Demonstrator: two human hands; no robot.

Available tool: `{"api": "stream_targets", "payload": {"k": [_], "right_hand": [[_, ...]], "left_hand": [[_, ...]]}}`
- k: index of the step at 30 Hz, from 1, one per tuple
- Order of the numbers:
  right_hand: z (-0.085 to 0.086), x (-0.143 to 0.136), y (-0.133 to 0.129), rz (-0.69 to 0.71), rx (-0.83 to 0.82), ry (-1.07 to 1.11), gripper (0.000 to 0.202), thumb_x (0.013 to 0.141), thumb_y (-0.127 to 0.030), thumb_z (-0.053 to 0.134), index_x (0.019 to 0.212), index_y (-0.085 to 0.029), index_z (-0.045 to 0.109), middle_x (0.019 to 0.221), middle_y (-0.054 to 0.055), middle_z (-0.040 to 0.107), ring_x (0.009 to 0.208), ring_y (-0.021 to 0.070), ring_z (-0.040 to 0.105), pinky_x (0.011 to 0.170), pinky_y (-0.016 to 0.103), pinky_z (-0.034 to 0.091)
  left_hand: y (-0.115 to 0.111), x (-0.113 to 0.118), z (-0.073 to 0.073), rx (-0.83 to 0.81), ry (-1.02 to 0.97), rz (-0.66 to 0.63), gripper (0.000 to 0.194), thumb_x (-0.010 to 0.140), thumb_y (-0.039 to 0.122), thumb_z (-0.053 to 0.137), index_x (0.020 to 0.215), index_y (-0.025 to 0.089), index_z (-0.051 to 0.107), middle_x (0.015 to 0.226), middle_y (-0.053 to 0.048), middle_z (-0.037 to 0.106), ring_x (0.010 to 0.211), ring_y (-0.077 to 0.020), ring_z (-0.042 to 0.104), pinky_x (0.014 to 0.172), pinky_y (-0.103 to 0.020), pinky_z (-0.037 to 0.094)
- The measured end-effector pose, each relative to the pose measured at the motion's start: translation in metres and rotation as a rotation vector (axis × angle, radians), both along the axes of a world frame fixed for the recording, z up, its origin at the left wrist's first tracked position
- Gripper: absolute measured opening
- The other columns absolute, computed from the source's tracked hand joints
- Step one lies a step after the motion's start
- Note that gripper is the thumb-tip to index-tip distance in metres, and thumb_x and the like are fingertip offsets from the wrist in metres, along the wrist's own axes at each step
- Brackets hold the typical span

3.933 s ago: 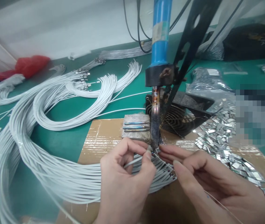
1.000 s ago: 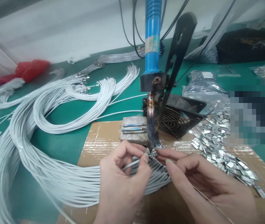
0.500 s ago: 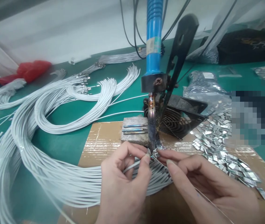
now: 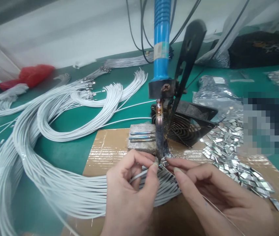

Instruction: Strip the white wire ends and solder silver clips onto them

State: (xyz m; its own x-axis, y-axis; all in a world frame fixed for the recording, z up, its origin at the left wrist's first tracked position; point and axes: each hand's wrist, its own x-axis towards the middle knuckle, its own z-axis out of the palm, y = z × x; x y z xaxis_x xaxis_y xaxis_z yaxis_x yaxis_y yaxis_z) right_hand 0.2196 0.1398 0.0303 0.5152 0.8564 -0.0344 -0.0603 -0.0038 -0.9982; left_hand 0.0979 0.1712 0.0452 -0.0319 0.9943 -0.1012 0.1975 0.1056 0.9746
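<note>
My left hand (image 4: 133, 190) is closed in a pinch, thumb and forefinger on the end of a white cable (image 4: 137, 176) right under the iron's tip. Fixed upright in front of me is a soldering iron (image 4: 159, 131) with a blue handle, its dark bent tip pointing down between my hands. Between finger and thumb, my right hand (image 4: 218, 188) grips a thin solder wire (image 4: 168, 170) that leads to the tip. A small metal piece (image 4: 164, 162) shows beside the tip, close to my right forefinger; what holds it is unclear.
A big bundle of white cables (image 4: 75, 193) curves under my hands from the left. Shiny metal pieces (image 4: 237, 167) are heaped at right on the cardboard (image 4: 105, 147). Behind the iron stand a black fan (image 4: 193, 121) and a grey block (image 4: 141, 131) with metal rods.
Both hands stay at the tip with almost the same grip. The black lever beside the iron sits slightly lower.
</note>
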Motion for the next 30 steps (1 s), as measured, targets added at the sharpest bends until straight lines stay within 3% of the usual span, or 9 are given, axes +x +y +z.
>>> {"api": "stream_targets", "payload": {"k": [8, 14, 20, 30], "right_hand": [[-0.001, 0.001, 0.0, 0.015, 0.021, -0.042, 0.025, 0.079, -0.029, 0.083, 0.061, -0.023, 0.067, 0.092, 0.001, 0.081, 0.084, 0.0156, 0.079, 0.079, 0.014, 0.061], [-0.004, 0.002, 0.0, 0.014, 0.03, -0.05, 0.026, 0.08, -0.028, 0.081, 0.06, -0.023, 0.066, 0.089, -0.002, 0.081, 0.081, 0.0112, 0.078, 0.078, 0.008, 0.058], [-0.01, 0.01, -0.001, 0.131, 0.093, -0.119, 0.023, 0.084, -0.021, 0.079, 0.064, -0.022, 0.067, 0.092, 0.0, 0.082, 0.083, 0.0142, 0.08, 0.076, 0.009, 0.06], [-0.013, 0.01, 0.001, 0.103, 0.112, -0.198, 0.022, 0.085, -0.022, 0.078, 0.066, -0.023, 0.067, 0.092, -0.002, 0.082, 0.086, 0.0124, 0.08, 0.081, 0.008, 0.059]], "left_hand": [[0.001, -0.001, -0.001, 0.012, 0.004, 0.006, 0.015, 0.088, 0.018, 0.069, 0.074, 0.019, 0.065, 0.087, -0.002, 0.071, 0.081, -0.0127, 0.069, 0.067, -0.015, 0.053], [0.001, -0.001, -0.001, -0.003, 0.035, -0.016, 0.015, 0.088, 0.02, 0.069, 0.074, 0.019, 0.064, 0.085, -0.002, 0.069, 0.077, -0.0135, 0.066, 0.062, -0.017, 0.051], [0.0, -0.001, 0.0, -0.023, 0.035, -0.021, 0.015, 0.088, 0.02, 0.069, 0.074, 0.019, 0.063, 0.087, -0.002, 0.069, 0.077, -0.014, 0.065, 0.062, -0.018, 0.05], [-0.001, -0.004, -0.005, 0.047, 0.02, -0.011, 0.012, 0.088, 0.019, 0.069, 0.076, 0.019, 0.067, 0.088, -0.002, 0.07, 0.078, -0.0132, 0.067, 0.058, -0.015, 0.049]]}}
